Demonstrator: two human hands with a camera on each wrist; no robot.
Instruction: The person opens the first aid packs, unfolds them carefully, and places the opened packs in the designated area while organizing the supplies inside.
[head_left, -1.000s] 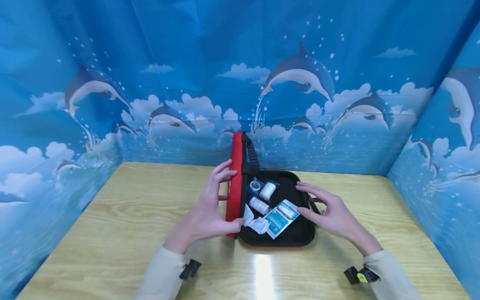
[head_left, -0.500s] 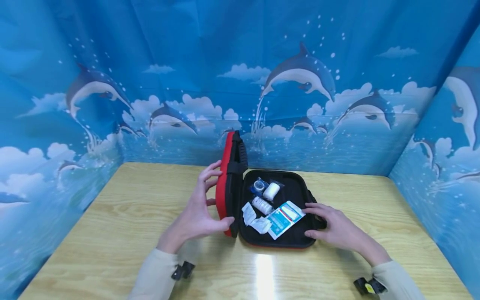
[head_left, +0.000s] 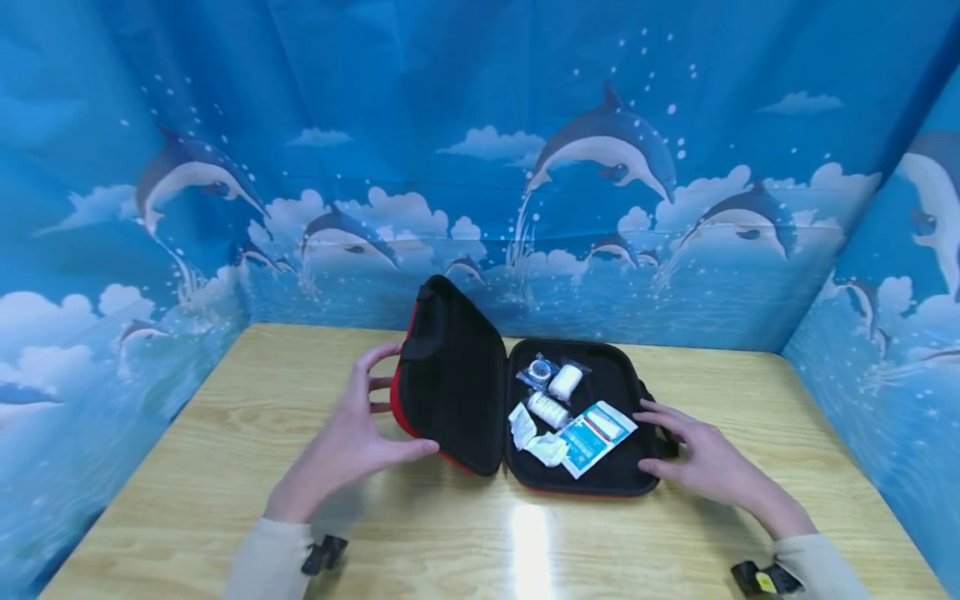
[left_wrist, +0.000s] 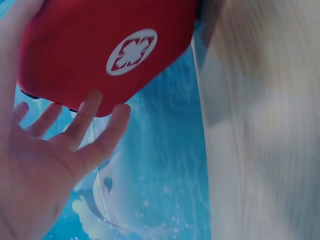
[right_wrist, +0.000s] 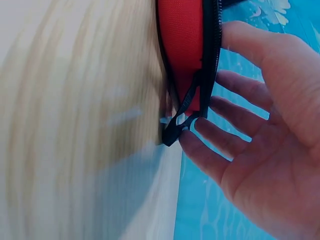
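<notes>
A red first-aid case stands unfolded on the table, its black inside showing. My left hand [head_left: 348, 437] holds the tilted lid [head_left: 457, 387], thumb at the near edge, fingers on the outer side. A white emblem [left_wrist: 132, 52] marks the lid's red outside in the left wrist view. At the base's [head_left: 536, 479] right rim, my right hand [head_left: 708, 458] rests with its fingertips touching. In the base lie a teal-and-white packet [head_left: 596, 437], a white roll [head_left: 549, 410], another white roll [head_left: 566, 382], a blue-wrapped item [head_left: 538, 371] and crumpled white packets [head_left: 547, 448].
The case sits on a wooden table [head_left: 225, 467], towards its far edge. Behind it hangs a blue dolphin-print curtain [head_left: 420, 125], which also runs along both sides. A black strap [right_wrist: 172, 131] hangs at the case's zip in the right wrist view.
The lid has swung left from near upright, and its black inside now faces more into view. My left hand moved left with it. The base slid slightly right, and my right hand moved right too.
</notes>
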